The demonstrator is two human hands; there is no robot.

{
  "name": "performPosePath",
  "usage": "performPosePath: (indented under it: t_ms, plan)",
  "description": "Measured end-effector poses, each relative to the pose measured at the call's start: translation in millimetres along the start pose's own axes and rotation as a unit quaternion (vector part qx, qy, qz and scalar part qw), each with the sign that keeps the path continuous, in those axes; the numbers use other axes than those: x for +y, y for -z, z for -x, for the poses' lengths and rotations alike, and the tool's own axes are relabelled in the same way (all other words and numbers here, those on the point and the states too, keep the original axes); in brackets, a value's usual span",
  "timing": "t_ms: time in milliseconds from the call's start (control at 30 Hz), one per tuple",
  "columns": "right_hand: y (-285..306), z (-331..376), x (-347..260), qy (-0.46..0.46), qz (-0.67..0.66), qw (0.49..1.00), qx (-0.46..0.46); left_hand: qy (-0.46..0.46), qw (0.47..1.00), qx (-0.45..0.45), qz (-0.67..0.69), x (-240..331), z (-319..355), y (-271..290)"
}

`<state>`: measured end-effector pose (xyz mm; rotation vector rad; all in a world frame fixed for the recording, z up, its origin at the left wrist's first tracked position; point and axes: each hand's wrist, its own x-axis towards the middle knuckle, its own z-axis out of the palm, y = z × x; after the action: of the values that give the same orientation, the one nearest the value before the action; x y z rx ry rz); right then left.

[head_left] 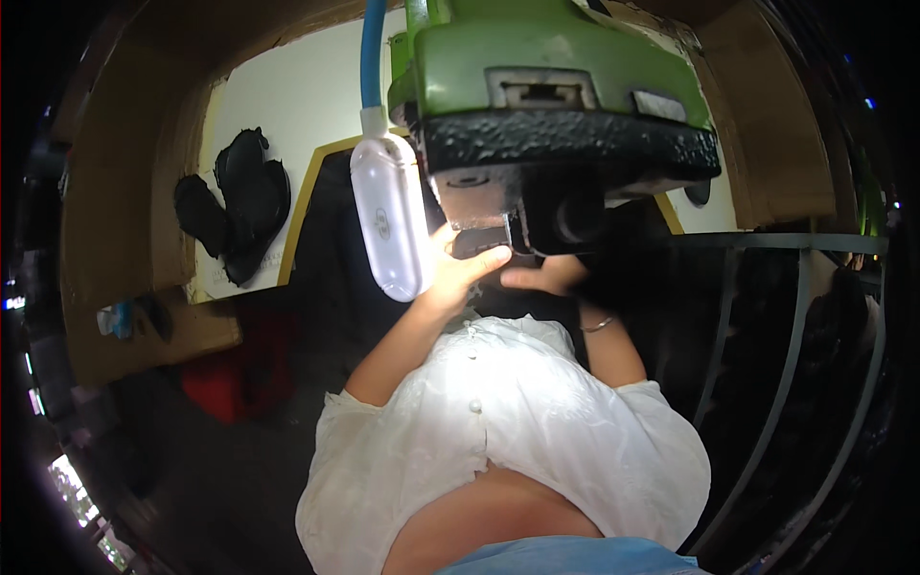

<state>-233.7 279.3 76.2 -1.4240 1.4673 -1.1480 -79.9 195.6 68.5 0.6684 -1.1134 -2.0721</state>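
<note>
Both my hands are close together under the head of a green and black machine [565, 86], which looks like a sewing machine. My left hand [460, 271] is below the machine's left side, thumb stretched to the right and fingers curled partly out of sight around something dark that I cannot make out. Facing it, my right hand [548, 277] points its thumb left; its other fingers are lost in black shadow and seem closed on the same dark thing. A white oval lamp [391, 216] on a blue flexible neck [373, 57] hangs just beside my left hand.
Several black flat pieces [251, 196] lie piled on the white tabletop [287, 96] at the left. Brown cardboard walls [125, 163] border the table. Something red [235, 379] is below at the left. A grey metal rack [776, 241] stands at the right.
</note>
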Motion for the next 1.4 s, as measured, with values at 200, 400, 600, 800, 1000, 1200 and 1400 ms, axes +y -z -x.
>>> performPosePath:
  t_ms: [200, 400, 600, 800, 1000, 1200, 1400]
  plan:
    - [78.2, 37.9, 21.3, -0.149, -0.202, 0.964, 0.085, -0.032, 0.995, 0.019, 0.088, -7.5, -0.3, -12.7]
    - [73.1, 11.2, -1.5, 0.006, -0.236, 0.952, 0.195, -0.084, 0.995, 0.027, -0.056, 19.5, 6.9, -6.7]
    - [29.2, -4.2, -13.0, -0.002, -0.222, 0.967, 0.125, -0.120, 0.961, 0.136, -0.207, -0.1, 19.2, 82.3]
    - [-3.5, -22.5, -34.0, 0.084, -0.064, 0.991, 0.078, -0.102, 0.972, 0.126, -0.169, 44.3, 24.1, 88.2]
    - [-19.9, -34.7, -20.4, 0.052, -0.031, 0.996, 0.063, 0.067, 0.927, -0.047, -0.365, 12.0, 27.3, 123.2]
    - [-14.1, -34.3, -25.7, 0.022, -0.015, 0.999, 0.036, 0.081, 0.844, -0.239, -0.474, -32.8, 20.4, 44.6]
    - [87.5, 18.8, -29.6, -0.001, 0.194, 0.879, 0.436, -0.112, 0.817, 0.080, -0.560, 23.6, -11.6, 58.0]
